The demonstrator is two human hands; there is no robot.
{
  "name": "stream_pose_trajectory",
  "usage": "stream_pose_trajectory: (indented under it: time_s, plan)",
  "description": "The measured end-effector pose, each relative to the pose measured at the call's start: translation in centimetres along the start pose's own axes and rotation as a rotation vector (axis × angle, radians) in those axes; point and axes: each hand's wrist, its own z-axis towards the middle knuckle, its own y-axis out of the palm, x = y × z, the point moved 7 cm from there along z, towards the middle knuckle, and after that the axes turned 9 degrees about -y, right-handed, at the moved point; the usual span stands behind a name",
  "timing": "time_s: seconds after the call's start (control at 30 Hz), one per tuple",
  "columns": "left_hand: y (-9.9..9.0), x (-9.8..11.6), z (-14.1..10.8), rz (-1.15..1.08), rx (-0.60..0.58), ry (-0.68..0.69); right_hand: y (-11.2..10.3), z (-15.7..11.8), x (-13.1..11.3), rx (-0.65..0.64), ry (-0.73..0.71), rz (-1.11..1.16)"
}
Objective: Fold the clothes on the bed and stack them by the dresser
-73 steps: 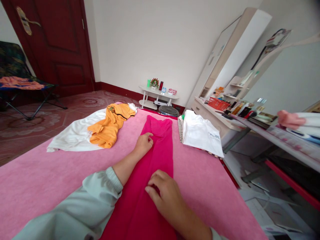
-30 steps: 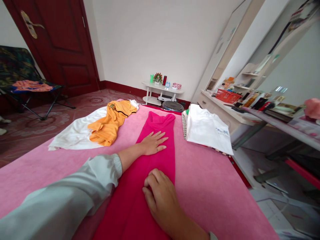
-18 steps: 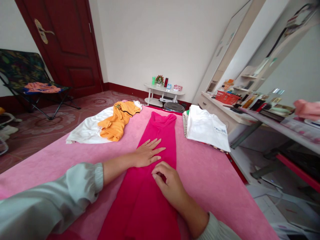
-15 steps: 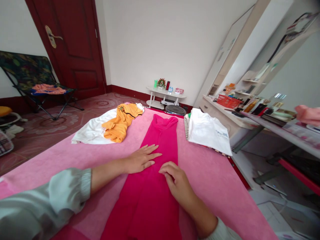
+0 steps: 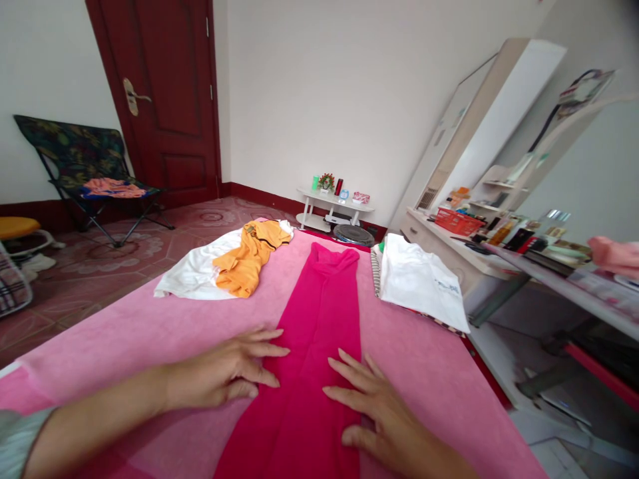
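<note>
A long hot-pink garment (image 5: 319,313), narrow with a collar-like far end, lies lengthwise on the pink bed cover (image 5: 429,372). Its near end runs out of the bottom of the head view. Over its left edge, my left hand (image 5: 234,366) has its fingers spread, fingertips at the cloth. My right hand (image 5: 372,399) is at the right edge, fingers apart and resting on or just over the fabric. Neither hand grips anything.
An orange top (image 5: 254,256) and a white garment (image 5: 190,273) lie loosely at the far left of the bed. A folded white T-shirt (image 5: 419,273) tops a stack at the right. Beyond are a dressing table (image 5: 479,256), a folding chair (image 5: 84,159) and a low white stand (image 5: 319,199).
Both hands have drawn nearer to me along the garment. The left moved left to its edge; the right, loosely curled before, has spread its fingers. The view has shifted slightly.
</note>
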Motion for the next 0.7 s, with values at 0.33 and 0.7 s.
stream_pose_trajectory:
  time_s: [0.33, 0.7]
  plan:
    - [0.2, 1.8, 0.4, -0.132, 0.089, 0.042, -2.8, -1.1, -3.5, 0.062, -0.054, 0.132]
    - [-1.0, 2.5, 1.6, -0.132, 0.082, 0.031, -2.2, 0.5, -1.9, 0.199, 0.035, 0.141]
